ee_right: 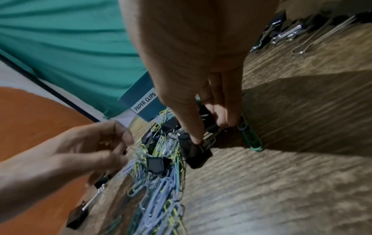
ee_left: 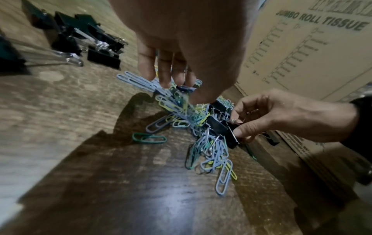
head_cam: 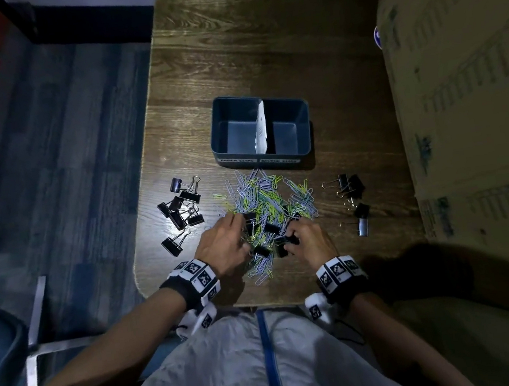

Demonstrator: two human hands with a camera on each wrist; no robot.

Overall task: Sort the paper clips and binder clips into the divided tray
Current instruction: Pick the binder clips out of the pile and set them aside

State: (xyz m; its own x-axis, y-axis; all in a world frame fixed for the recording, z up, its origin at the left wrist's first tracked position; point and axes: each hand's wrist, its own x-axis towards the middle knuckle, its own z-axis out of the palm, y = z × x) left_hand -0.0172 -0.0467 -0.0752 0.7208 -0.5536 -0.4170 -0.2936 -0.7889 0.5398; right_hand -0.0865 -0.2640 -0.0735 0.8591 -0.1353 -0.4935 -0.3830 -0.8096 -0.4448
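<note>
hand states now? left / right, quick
Left hand: fingers curled into the clip pile; what it grips cannot be told.
Right hand: pinching a black binder clip.

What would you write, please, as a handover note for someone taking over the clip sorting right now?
Left hand: fingers down in the mixed pile, on a black binder clip.
Right hand: pinching a binder clip at the pile's near right edge.
Divided tray: behind the pile, both compartments empty; the left label reads PAPER CLIPS.
Done: binder clips pulled aside in a left group and a right group on the table.
Left: pull out the last binder clips, then move everything into the tray.
</note>
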